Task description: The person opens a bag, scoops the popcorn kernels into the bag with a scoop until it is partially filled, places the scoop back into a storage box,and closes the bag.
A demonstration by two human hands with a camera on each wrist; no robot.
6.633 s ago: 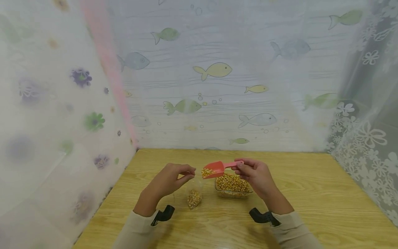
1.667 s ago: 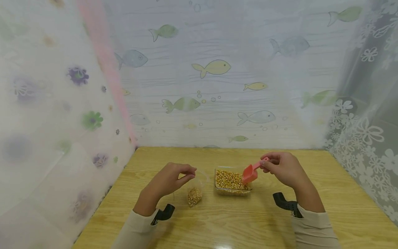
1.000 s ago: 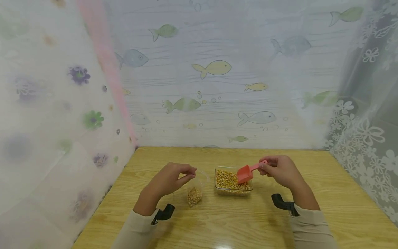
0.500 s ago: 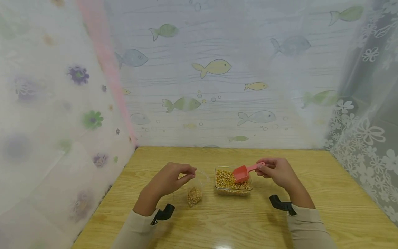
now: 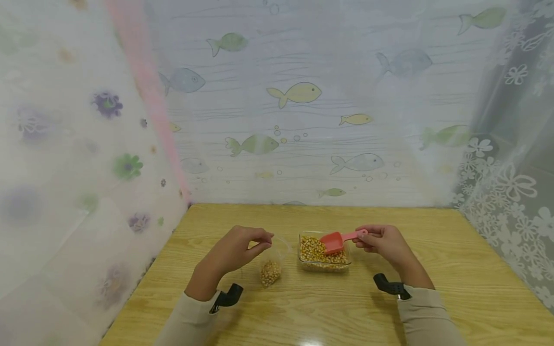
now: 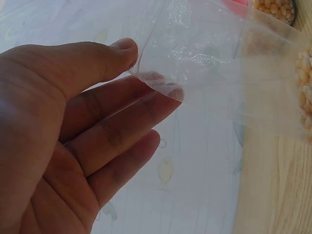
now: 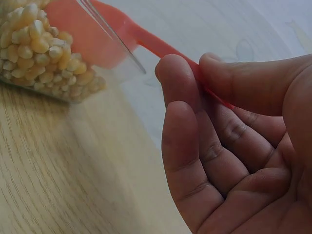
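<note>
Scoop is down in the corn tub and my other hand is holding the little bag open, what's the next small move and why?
Probably lift the scoop level with its load and carry it to the bag. The right hand pinches its handle with the bowl dug into the kernels in the tub, and the left hand pinches the bag's rim open beside it, only partly filled.

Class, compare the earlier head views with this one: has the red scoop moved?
Yes. The red scoop has swung down and left, into the corn tub.
</note>
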